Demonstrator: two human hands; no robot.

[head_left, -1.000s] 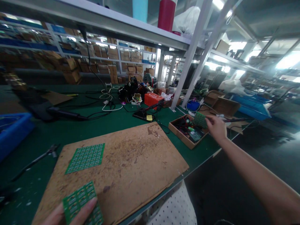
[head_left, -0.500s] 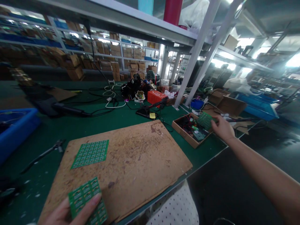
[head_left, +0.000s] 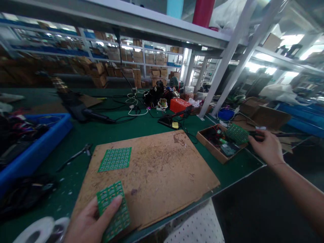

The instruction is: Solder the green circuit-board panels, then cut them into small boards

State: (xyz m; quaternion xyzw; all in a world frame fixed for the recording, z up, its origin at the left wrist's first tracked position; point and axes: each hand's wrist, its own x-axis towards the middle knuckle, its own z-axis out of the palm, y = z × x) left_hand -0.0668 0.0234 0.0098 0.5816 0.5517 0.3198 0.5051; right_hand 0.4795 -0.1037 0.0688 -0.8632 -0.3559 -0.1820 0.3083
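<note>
My left hand (head_left: 88, 221) is at the bottom edge, thumb pressed on a small green circuit-board panel (head_left: 115, 211) that it holds over the near corner of a worn brown board (head_left: 162, 172). A second green panel (head_left: 115, 159) lies flat on that board's far left corner. My right hand (head_left: 267, 148) reaches out to the right, its fingers curled beside a shallow cardboard box (head_left: 210, 148) of parts. Another green panel (head_left: 237, 133) rests tilted on the box's right rim, just off my fingertips. I cannot make out whether those fingers grip anything.
A blue bin (head_left: 37, 148) of wires stands at left, with pliers (head_left: 76, 156) beside the brown board. Cables, a red box (head_left: 180, 105) and clutter sit further back on the green table (head_left: 106, 131). White shelf posts (head_left: 222, 67) rise behind. Tape rolls (head_left: 37, 231) lie bottom left.
My view has swung left. My right hand has drawn back from the green panel, which now rests on the box rim. My left hand still holds its panel.
</note>
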